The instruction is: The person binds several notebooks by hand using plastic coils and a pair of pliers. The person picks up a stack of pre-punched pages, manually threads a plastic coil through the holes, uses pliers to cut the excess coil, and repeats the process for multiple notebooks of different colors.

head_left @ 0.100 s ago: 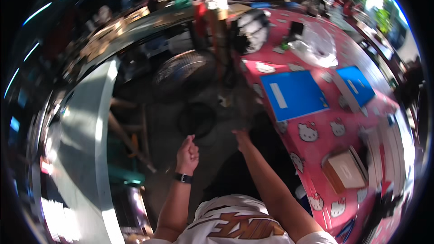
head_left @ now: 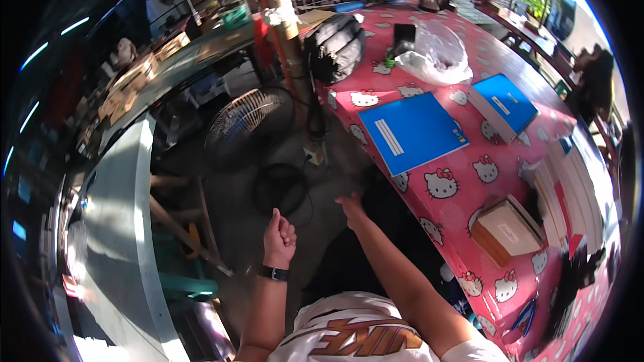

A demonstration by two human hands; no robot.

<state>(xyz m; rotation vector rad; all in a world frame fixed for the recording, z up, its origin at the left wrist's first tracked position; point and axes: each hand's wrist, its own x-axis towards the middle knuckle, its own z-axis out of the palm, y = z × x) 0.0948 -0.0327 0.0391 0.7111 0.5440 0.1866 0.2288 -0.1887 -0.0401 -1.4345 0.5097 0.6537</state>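
My left hand (head_left: 279, 240) hangs in front of me above the dark floor, fingers curled in and thumb up, with nothing seen in it. A black watch (head_left: 274, 273) is on that wrist. To its right, my right hand (head_left: 351, 210) hangs with its fingers loosely stretched to the left and holds nothing that I can see. Neither hand touches anything. Nearest to the right hand is a table with a pink cartoon-cat cloth (head_left: 463, 188). On it lie a large blue notebook (head_left: 414, 133) and a smaller blue notebook (head_left: 508, 104).
A clear plastic bag (head_left: 439, 57) and a black-and-white bag (head_left: 337, 48) sit at the table's far end. Nearer are a small brown box (head_left: 506, 231) and stacked books (head_left: 569, 194). A fan (head_left: 248, 117) stands ahead, beside a pole. A grey-topped table (head_left: 124, 194) runs along the left.
The view has swung right, so the tables and notebooks now sit farther left and the blur has cleared. Both hands keep nearly the same pose.
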